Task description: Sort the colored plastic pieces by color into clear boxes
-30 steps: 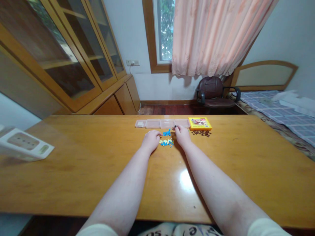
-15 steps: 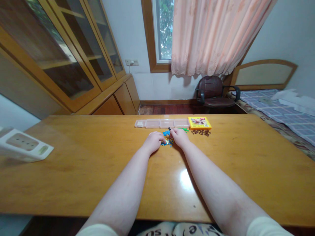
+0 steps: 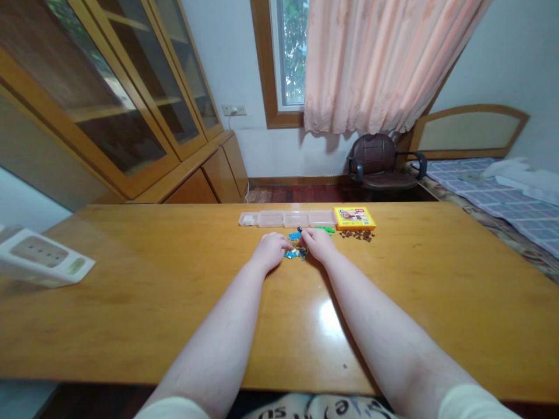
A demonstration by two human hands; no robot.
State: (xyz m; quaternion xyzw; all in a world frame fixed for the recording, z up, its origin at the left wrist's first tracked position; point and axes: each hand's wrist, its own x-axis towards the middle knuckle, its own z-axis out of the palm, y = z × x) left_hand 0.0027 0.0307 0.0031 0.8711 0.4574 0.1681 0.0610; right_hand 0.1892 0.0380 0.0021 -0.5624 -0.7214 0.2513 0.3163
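Observation:
Both of my hands rest on a wooden table (image 3: 131, 273) around a small heap of blue and yellow pieces (image 3: 295, 252). My left hand (image 3: 271, 250) lies curled at the heap's left edge, fingers bent over some pieces. My right hand (image 3: 318, 242) is at the heap's right, fingers pinched together at the pieces; what they hold is too small to name. More blue pieces (image 3: 294, 235) lie just behind, and a few green pieces (image 3: 326, 230) to the right. A clear compartment box (image 3: 286, 219) stands behind the hands.
A yellow box (image 3: 353, 217) sits right of the clear box, with dark brown pieces (image 3: 356, 235) scattered before it. A white carton (image 3: 41, 263) lies at the table's left edge. Beyond are a glass-door cabinet (image 3: 131, 110), a brown chair (image 3: 379, 164) and a bed (image 3: 506, 203).
My right hand moved left and nearer, uncovering the green pieces. Both hands closed in on the blue and yellow heap, which looks more bunched together.

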